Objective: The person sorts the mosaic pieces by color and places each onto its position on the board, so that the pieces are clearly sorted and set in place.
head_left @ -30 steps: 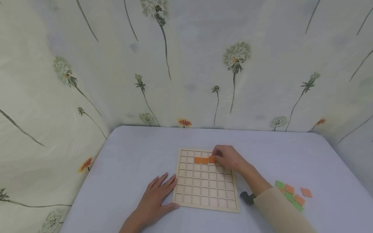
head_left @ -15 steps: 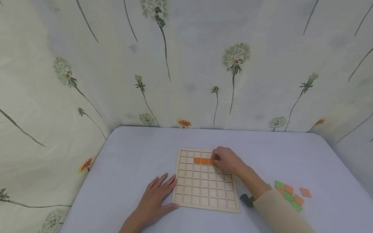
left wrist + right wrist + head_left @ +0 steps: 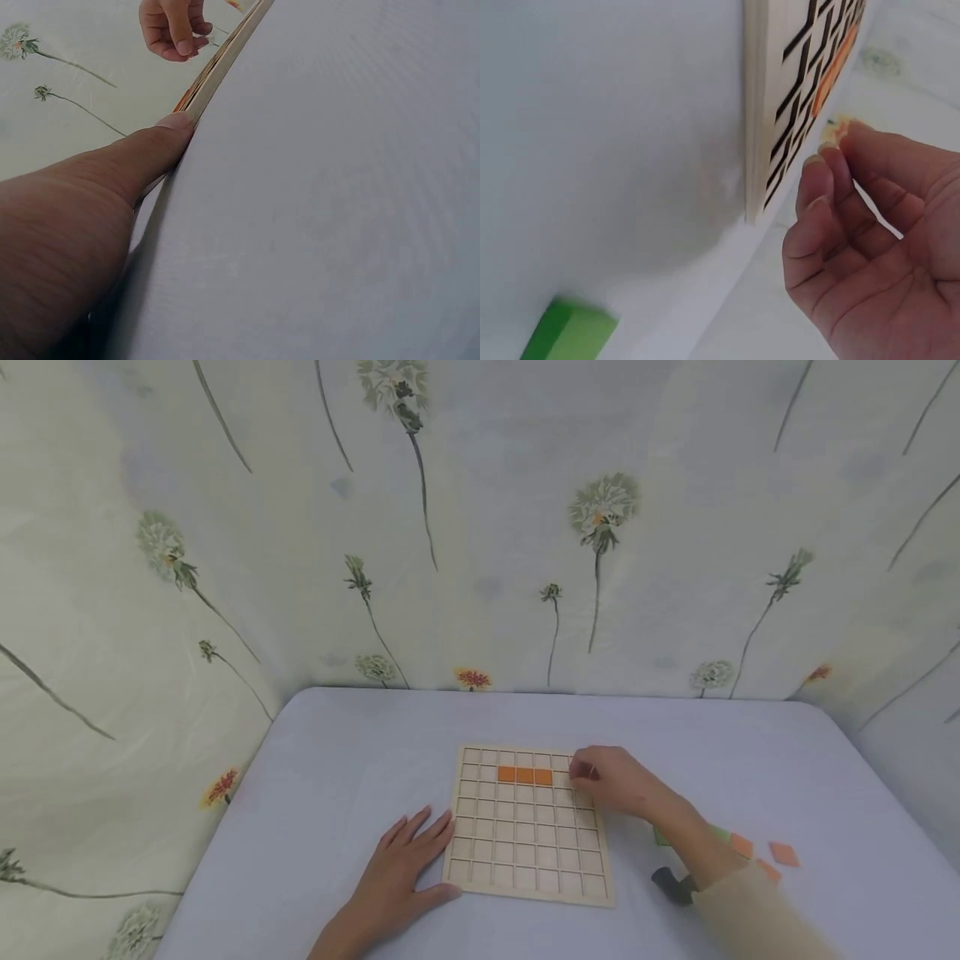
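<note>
A square wooden grid board point(image 3: 525, 852) lies on the table, with three orange tiles point(image 3: 525, 775) side by side in its second row from the far edge. My left hand point(image 3: 401, 868) rests flat with fingers spread at the board's left side. Its thumb point(image 3: 161, 139) presses against the board's edge in the left wrist view. Over the far right corner of the board hovers my right hand point(image 3: 618, 779), fingers loosely curled. The right wrist view shows that hand point(image 3: 877, 232) with nothing between its thumb and fingertips.
Loose orange and green tiles lie to the right, partly hidden by the right forearm; one orange tile point(image 3: 784, 854) lies apart. A green tile point(image 3: 574, 334) shows beyond the board in the right wrist view. A dark device point(image 3: 671, 887) sits by the right sleeve. Flowered cloth point(image 3: 480, 527) hangs behind the table.
My right hand has let go of the third orange tile and drawn away to the right, uncovering it in the row. The left hand has stayed in place.
</note>
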A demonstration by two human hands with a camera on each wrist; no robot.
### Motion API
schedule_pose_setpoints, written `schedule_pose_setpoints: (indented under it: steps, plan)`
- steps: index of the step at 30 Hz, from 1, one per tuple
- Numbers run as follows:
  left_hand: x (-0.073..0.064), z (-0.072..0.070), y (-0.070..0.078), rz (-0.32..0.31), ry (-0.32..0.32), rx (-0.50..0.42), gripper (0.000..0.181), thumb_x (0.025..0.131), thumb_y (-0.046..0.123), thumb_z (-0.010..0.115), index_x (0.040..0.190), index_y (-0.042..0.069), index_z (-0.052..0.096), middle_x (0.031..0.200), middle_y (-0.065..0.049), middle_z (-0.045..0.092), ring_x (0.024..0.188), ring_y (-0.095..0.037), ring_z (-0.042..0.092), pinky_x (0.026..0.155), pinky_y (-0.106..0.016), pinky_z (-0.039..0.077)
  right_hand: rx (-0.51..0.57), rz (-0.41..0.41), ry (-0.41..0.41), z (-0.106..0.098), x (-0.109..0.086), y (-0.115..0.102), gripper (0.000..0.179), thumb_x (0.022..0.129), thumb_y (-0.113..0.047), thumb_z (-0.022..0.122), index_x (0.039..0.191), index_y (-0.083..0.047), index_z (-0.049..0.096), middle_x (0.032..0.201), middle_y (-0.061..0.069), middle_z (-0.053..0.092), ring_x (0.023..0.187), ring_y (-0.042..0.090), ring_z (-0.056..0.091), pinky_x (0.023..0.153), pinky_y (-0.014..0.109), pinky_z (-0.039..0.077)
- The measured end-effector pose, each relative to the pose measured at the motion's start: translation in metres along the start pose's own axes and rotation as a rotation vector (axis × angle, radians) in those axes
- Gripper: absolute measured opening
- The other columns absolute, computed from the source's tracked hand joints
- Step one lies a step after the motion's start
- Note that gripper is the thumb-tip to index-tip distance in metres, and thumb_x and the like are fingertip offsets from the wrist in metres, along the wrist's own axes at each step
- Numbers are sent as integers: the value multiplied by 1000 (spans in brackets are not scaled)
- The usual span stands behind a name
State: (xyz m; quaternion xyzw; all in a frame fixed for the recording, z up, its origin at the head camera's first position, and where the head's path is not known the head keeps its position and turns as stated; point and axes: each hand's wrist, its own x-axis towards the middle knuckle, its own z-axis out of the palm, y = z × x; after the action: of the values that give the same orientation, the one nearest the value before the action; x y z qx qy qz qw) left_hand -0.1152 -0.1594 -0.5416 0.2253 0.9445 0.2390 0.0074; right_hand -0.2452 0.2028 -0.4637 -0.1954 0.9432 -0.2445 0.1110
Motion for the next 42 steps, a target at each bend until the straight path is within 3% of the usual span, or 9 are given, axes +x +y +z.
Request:
schedule_pose_setpoints:
  steps: [10, 19, 30, 42]
  plan:
    - [-1, -1, 1, 11, 9, -6, 88, 93, 69, 62, 163, 21, 39, 170, 14, 26, 160, -18, 13, 128, -47, 8, 0, 47, 32, -16, -40, 40, 6, 100, -15, 69, 104, -14, 73, 95, -5, 69, 86, 15, 61, 77, 38, 54]
    - [-2, 1, 2, 17, 14, -14, 87, 94, 69, 62, 163, 21, 39, 170, 14, 26, 160, -19, 13, 127, -46, 7, 16, 86, 24, -34, -79, 67, 14, 101, -16, 69, 112, -9, 73, 99, -2, 71, 89, 16, 65, 79, 41, 56]
    - [-2, 0, 2, 9, 10, 5, 87, 93, 68, 63, 162, 21, 40, 170, 15, 26, 160, -19, 13, 128, -48, 9, -22, 218, -24, -53, -110, 104, 26, 101, -19, 67, 121, -3, 69, 104, 3, 71, 93, 22, 67, 81, 47, 57]
    - [-2, 1, 0, 7, 5, 9, 89, 93, 69, 63, 164, 22, 37, 170, 16, 24, 160, -19, 12, 128, -47, 8, -30, 411, -135, -59, -128, 126, 49, 95, -30, 76, 126, 7, 64, 111, 16, 70, 101, 35, 66, 83, 55, 56]
